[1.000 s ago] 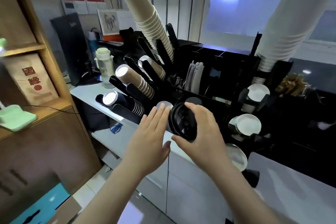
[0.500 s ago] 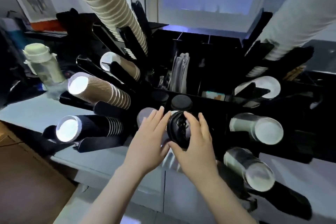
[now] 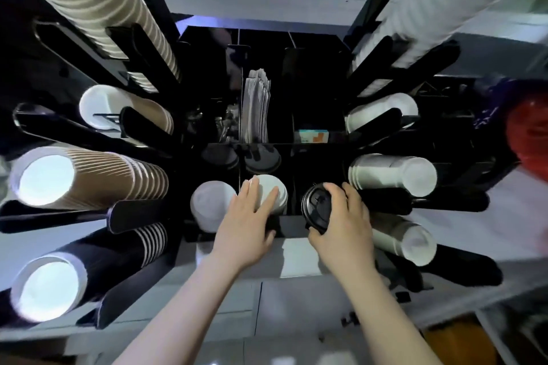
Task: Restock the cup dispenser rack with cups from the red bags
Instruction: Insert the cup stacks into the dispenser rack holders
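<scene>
The black rack (image 3: 293, 38) fills the middle of the view, its slanted arms fanning out to both sides and its open compartments in the centre. The right hand (image 3: 341, 225) grips a stack of black lids (image 3: 317, 207) at about 5 o'clock from the rack's centre, fingers curled over the top edge and thumb underneath, holding the stack over the front right compartment. The left hand (image 3: 246, 225) lies flat with straight fingers on a stack of white lids (image 3: 271, 191) in the front middle compartment; just to its 9 o'clock sits another white lid stack (image 3: 212, 206).

Behind these, at 12 o'clock from the hands, two dark lid stacks (image 3: 262, 158) stand in the next row, and beyond them a bundle of paper sleeves (image 3: 255, 107) stands upright.

On the rack's left arms, from 11 o'clock down to 7 o'clock, lie a long tan cup stack (image 3: 98, 6), a shorter tan cup (image 3: 127, 108), a ribbed brown cup stack (image 3: 89, 178) and a black cup stack (image 3: 89, 272), open mouths facing the camera. On the right arms, from 1 o'clock to 4 o'clock, lie a long white cup stack (image 3: 450, 0) and three shorter white cup stacks (image 3: 391, 175), bottoms facing out.

At 3 o'clock, on the frame edge, a blurred red bag (image 3: 530, 136) shows. The pale worktop (image 3: 299, 258) runs under the rack, with cabinet fronts (image 3: 296, 305) below.
</scene>
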Demonstrator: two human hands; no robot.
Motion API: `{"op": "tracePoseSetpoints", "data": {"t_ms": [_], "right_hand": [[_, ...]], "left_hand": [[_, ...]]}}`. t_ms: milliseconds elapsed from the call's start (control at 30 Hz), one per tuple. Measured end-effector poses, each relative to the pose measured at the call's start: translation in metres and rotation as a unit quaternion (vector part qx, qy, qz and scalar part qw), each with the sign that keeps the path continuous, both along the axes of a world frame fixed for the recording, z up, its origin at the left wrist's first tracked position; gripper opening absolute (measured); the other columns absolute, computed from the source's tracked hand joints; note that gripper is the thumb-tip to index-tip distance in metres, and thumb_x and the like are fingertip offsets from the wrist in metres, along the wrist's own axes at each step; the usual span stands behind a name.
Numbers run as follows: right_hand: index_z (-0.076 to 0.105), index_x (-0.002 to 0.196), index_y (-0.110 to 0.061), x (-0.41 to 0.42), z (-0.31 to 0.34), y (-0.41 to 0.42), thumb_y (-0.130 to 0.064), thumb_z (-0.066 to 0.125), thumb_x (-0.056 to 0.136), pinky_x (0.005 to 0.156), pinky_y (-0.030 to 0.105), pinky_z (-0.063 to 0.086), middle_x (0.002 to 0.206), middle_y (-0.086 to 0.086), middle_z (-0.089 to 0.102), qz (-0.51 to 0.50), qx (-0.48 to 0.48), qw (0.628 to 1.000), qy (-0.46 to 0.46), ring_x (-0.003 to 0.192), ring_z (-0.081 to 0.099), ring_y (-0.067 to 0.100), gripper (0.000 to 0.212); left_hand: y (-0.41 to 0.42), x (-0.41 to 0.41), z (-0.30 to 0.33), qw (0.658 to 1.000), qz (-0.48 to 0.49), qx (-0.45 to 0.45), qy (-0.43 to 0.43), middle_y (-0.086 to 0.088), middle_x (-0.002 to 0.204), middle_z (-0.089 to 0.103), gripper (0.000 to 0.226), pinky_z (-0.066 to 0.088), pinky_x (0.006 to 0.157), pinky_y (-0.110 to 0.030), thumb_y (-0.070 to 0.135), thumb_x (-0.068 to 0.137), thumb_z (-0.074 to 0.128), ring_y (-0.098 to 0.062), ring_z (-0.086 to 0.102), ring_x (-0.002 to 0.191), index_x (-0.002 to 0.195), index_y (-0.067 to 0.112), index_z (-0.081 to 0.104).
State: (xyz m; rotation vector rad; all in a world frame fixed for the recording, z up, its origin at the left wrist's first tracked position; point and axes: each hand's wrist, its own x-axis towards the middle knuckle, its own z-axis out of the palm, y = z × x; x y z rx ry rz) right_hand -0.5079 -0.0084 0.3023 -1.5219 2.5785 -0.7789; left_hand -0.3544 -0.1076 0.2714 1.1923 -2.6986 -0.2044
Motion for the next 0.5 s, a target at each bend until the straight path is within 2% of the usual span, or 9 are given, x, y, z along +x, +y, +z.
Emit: {"op": "tracePoseSetpoints", "data": {"t_ms": [100, 300, 433, 500], "right_hand": [[0.029, 0.139, -0.032, -0.001, 0.0, -0.006, -0.019, 0.075, 0.075, 0.11, 0.04, 0.029, 0.156, 0.004, 0.016, 0.005, 0.015, 0.999, 0.03, 0.141, 0.019, 0.027, 0.08], [0.028, 0.14, -0.03, -0.013, 0.005, -0.03, -0.007, 0.073, 0.076, 0.109, 0.042, 0.034, 0.156, 0.007, 0.014, 0.036, 0.046, 0.995, 0.083, 0.144, 0.013, 0.029, 0.081], [0.024, 0.146, -0.023, -0.022, 0.0, -0.047, -0.014, 0.072, 0.081, 0.116, 0.04, 0.019, 0.158, 0.013, 0.012, 0.061, 0.087, 0.99, 0.093, 0.147, 0.006, 0.031, 0.081], [0.021, 0.148, -0.02, -0.025, -0.006, -0.051, -0.021, 0.071, 0.083, 0.118, 0.041, 0.01, 0.158, 0.017, 0.013, 0.07, 0.135, 0.98, 0.13, 0.147, 0.005, 0.033, 0.082]], "left_hand": [[0.002, 0.0, -0.01, 0.999, -0.018, -0.03, -0.039, -0.016, 0.158, -0.014, 0.087, -0.006, 0.116, -0.044, 0.042, 0.088, 0.053, -0.031, -0.015, 0.146, 0.152, 0.028, -0.004], [0.001, 0.001, -0.014, 0.999, -0.024, -0.037, -0.024, -0.017, 0.159, -0.011, 0.091, -0.007, 0.115, -0.045, 0.038, 0.084, 0.057, -0.031, -0.014, 0.145, 0.152, 0.027, -0.003], [0.001, 0.001, -0.017, 0.999, -0.021, -0.037, -0.021, -0.015, 0.159, -0.011, 0.092, -0.009, 0.115, -0.044, 0.036, 0.084, 0.057, -0.029, -0.016, 0.145, 0.152, 0.028, -0.005], [0.001, 0.001, -0.018, 0.999, -0.018, -0.037, -0.023, -0.014, 0.159, -0.012, 0.092, -0.011, 0.115, -0.043, 0.036, 0.085, 0.056, -0.028, -0.016, 0.145, 0.152, 0.029, -0.007]]}}
